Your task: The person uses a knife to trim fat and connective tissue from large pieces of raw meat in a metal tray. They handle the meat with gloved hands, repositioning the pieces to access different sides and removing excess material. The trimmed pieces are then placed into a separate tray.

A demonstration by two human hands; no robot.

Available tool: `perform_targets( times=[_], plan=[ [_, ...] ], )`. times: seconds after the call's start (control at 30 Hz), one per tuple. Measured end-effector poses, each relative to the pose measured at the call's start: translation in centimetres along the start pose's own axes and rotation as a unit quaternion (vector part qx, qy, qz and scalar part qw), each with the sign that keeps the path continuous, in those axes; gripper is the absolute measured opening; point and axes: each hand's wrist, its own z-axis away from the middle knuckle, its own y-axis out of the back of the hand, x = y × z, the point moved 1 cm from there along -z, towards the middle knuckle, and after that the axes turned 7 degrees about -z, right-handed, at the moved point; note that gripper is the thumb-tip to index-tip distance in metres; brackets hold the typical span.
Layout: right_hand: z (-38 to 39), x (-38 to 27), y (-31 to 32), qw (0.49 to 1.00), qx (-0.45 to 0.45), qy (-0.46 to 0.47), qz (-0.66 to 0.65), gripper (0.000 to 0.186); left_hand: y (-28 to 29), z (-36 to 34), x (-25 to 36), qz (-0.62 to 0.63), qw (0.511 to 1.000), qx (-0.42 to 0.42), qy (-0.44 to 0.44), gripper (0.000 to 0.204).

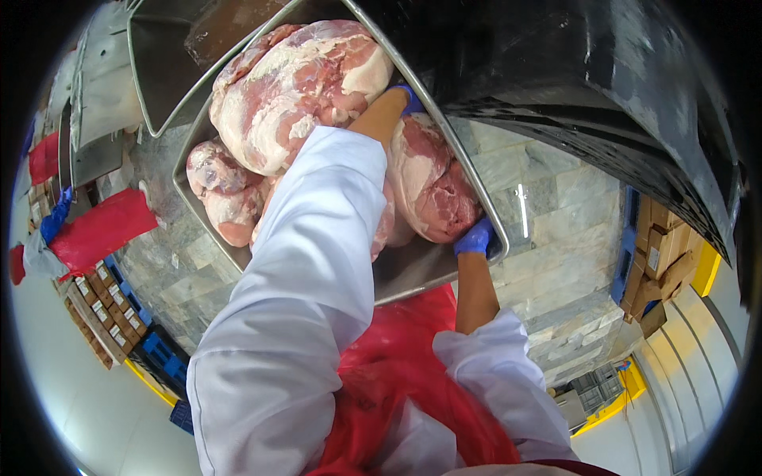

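Note:
A large cut of raw meat [432, 178] lies along the right side of a deep metal tub [417, 282]. My left hand [410, 98], in a blue glove, reaches across the tub to the far end of this cut, its fingers mostly hidden. At the near end, by the tub's right corner, my right hand [475, 236] is wrapped against the meat, also gloved in blue. Between them the two hands hold the cut at its ends. Left of it sit a bigger piece of meat [294, 91] and a smaller piece [226, 190]; my left sleeve covers part of the others.
A second metal tub [163, 95] stands at the upper left. Beyond the right rim rises a large black bin [635, 103]. Far left is another person in a red apron [103, 230]. Stacked boxes [107, 305] and cartons [663, 254] line both sides of the tiled floor.

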Motion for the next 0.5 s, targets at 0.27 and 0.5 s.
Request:
perform_targets(
  times=[0.27,0.5],
  plan=[
    [-3.2,1.1,3.2,0.995,-0.083,0.033,-0.041,0.061,0.3,-0.9,1.2,-0.159,0.977,-0.038,-0.134,0.04],
    [0.2,0.4,1.6,0.986,-0.112,0.062,0.105,0.049,2.5,9.1,2.5,-0.223,0.963,-0.067,-0.137,0.033]
  ],
)
